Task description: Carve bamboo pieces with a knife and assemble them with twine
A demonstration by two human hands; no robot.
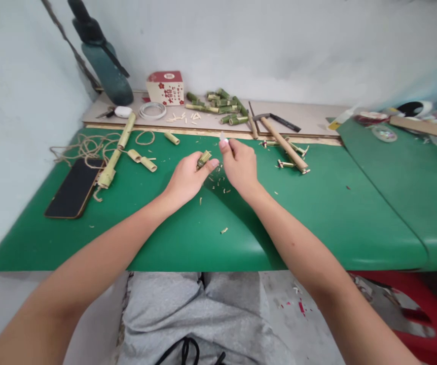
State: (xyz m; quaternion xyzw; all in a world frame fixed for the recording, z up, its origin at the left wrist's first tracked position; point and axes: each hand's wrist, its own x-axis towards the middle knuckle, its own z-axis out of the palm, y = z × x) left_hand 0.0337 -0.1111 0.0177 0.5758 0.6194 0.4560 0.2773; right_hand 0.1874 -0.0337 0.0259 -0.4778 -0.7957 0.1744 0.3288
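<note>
My left hand is closed around a short piece of bamboo, whose frayed end sticks up past the thumb. Just to its right, my right hand grips a small knife; the pale blade points up and away, and the handle is mostly hidden in my fist. The blade and the bamboo are apart. Bamboo shavings lie scattered on the green mat beneath both hands. Left of my left hand lie cut bamboo tubes and a longer jointed bamboo length with twine.
A phone and loose twine lie at left. Along the back stand a teal bottle and a red-and-white box, beside a pile of green bamboo pieces. A hammer rests at right near small bamboo assemblies.
</note>
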